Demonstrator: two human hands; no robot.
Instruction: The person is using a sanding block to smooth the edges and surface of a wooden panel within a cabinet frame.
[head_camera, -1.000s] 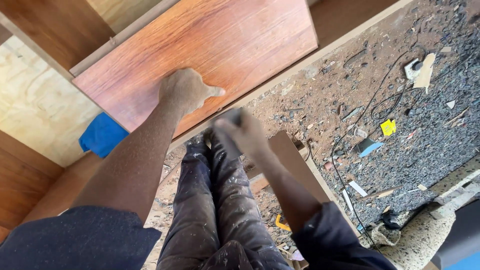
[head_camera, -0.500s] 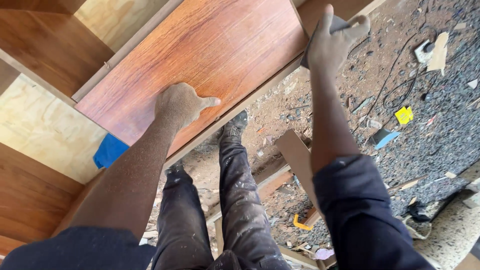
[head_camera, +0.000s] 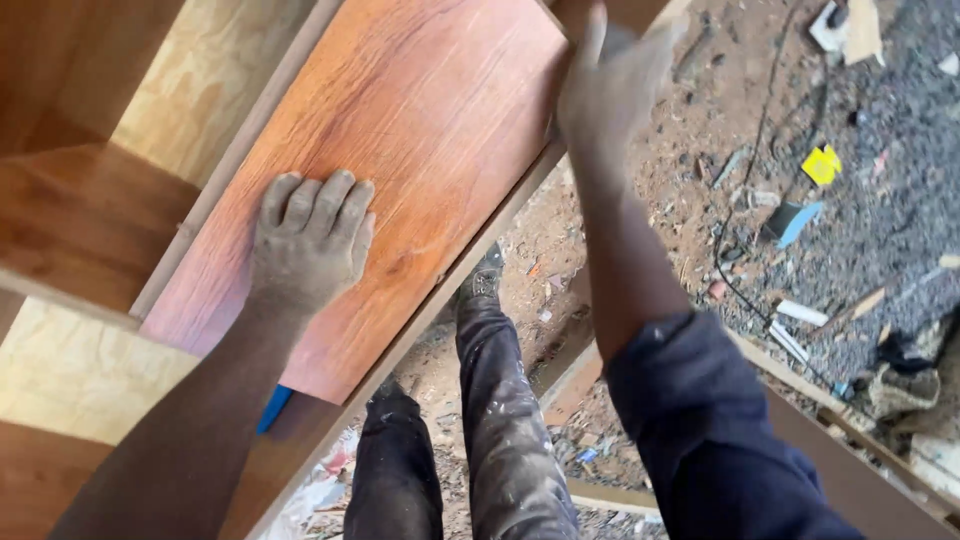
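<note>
A reddish-brown wood-grain laminate sheet (head_camera: 420, 130) lies on the top of a wooden cabinet frame. My left hand (head_camera: 312, 238) rests flat on its lower part, fingers together, palm down. My right hand (head_camera: 612, 75) reaches over the sheet's far right corner at the cabinet's edge; its fingers are blurred, so I cannot tell if they grip the sheet. My paint-spattered dark trousers (head_camera: 495, 420) and shoes show below, standing on dirt.
Bare plywood panels (head_camera: 70, 370) and darker shelves (head_camera: 80, 215) of the cabinet fill the left. A blue item (head_camera: 272, 408) pokes out under the sheet. The ground on the right is strewn with debris, a black cable (head_camera: 745, 190), wood strips (head_camera: 800, 400) and yellow and blue scraps.
My right hand rose from near my legs to the sheet's far right corner. My left hand slid lower and flatter on the sheet. The view moved closer to the cabinet.
</note>
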